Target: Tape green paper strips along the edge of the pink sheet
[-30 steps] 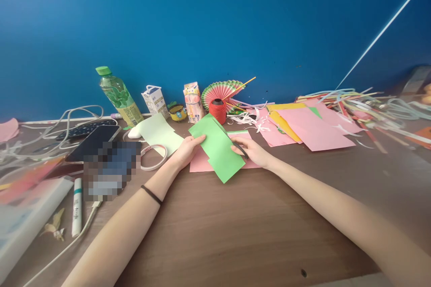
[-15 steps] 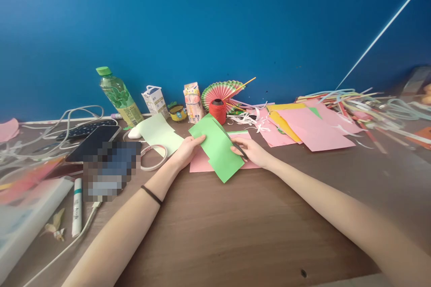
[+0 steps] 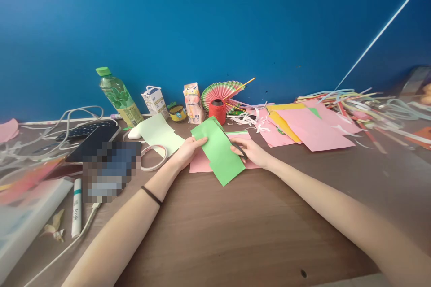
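Observation:
A sheet of green paper is held slantwise above the table, with a step cut into its lower left edge. My left hand pinches that sheet at its left edge, thumb on top. In my right hand is a pair of scissors, its dark handle showing at the fingers. The blades lie along the sheet's right edge and are mostly hidden by it. Beneath both hands a pink sheet rests on the table, partly covered.
Behind the hands stand a spool of red thread, a paper fan, a small box, a milk carton and a green bottle. Pale green paper and a tape roll lie left; pink sheets lie right.
The green paper has shifted slightly right and down, together with my left fingers. My right hand with the scissors stays almost in the same place.

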`<move>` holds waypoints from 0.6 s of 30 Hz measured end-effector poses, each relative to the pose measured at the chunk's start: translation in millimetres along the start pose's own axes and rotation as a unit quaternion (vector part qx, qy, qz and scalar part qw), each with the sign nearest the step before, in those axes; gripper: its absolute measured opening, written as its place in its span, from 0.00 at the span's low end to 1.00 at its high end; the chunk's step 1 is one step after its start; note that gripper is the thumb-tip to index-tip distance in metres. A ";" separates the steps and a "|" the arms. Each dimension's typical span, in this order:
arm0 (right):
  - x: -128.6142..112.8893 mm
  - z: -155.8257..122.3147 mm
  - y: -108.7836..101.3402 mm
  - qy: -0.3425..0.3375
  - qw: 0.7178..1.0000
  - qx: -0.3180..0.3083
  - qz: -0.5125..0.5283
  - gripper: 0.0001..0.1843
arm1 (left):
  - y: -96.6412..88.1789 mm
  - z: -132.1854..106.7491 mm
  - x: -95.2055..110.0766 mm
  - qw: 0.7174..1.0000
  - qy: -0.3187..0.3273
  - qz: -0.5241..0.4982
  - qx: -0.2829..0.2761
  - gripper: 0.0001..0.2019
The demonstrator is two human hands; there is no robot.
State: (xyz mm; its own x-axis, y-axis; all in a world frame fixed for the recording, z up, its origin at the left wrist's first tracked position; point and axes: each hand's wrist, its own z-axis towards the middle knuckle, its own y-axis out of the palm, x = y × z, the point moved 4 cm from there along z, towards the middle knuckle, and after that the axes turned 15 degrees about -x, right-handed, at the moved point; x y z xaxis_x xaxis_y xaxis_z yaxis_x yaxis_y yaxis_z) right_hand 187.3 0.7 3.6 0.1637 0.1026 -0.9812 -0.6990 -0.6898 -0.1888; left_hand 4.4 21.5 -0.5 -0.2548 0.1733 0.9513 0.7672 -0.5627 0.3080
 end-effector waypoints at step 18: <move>-12.0 -0.6 3.7 -0.031 0.999 0.011 0.002 0.16 | -0.8 1.2 -1.9 0.999 -0.014 0.032 -0.014 0.13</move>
State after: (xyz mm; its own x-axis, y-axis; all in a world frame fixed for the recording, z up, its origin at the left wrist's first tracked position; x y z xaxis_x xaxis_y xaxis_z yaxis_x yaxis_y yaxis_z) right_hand 183.2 -3.6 14.7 0.1173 0.1452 -0.9824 -0.7150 -0.6741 -0.1850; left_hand 4.9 22.6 -2.6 -0.1887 0.1591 0.9691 0.7641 -0.5961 0.2466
